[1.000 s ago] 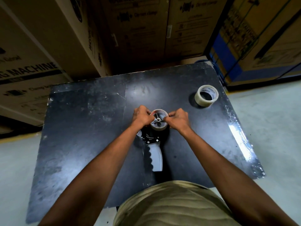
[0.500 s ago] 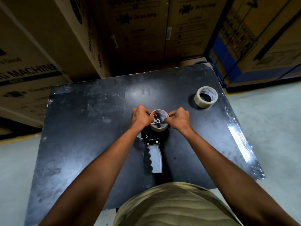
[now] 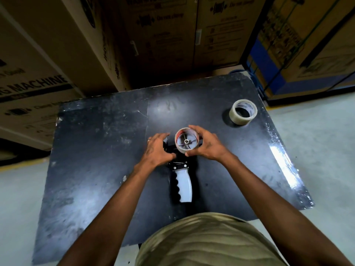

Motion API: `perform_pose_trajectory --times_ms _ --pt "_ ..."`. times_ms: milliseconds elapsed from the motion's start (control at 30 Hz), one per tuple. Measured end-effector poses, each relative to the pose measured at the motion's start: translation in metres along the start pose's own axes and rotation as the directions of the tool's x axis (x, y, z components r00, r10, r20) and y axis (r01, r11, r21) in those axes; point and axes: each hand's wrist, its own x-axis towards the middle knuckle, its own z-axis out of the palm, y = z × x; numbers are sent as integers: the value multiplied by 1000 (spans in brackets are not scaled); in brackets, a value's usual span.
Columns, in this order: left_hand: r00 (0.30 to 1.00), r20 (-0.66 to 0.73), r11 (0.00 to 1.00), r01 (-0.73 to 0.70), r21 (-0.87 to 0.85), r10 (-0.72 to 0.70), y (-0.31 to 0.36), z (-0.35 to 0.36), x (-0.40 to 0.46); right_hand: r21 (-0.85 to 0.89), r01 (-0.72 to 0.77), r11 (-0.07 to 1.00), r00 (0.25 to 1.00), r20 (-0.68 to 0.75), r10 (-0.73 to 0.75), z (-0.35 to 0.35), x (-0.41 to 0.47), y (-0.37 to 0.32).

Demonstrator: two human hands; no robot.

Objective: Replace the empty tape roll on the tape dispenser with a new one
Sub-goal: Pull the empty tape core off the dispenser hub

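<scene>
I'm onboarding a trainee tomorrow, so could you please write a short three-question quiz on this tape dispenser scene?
1. True or false: the new tape roll is already mounted on the tape dispenser.
2. Which hand holds the empty core? A) left hand B) right hand C) neither
3. Fill in: the dispenser's white handle points ____ the person.

Key
1. False; it lies at the far right corner of the black table.
2. B
3. toward
</scene>
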Motion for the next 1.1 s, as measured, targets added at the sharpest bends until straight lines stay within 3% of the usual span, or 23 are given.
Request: perform_pose_trajectory --times_ms 467,800,1100 --pt "993 -113 990 -41 -136 25 -29 25 3 -56 152 987 985 -72 -156 -2 -6 -8" --pt "992 -123 997 -37 -61 29 -24 26 4 -74 181 981 979 -77 -186 -1 -7 -11" --pt "998 -53 998 -42 39 44 -23 26 5 -87 190 978 975 -105 -198 0 -12 -14"
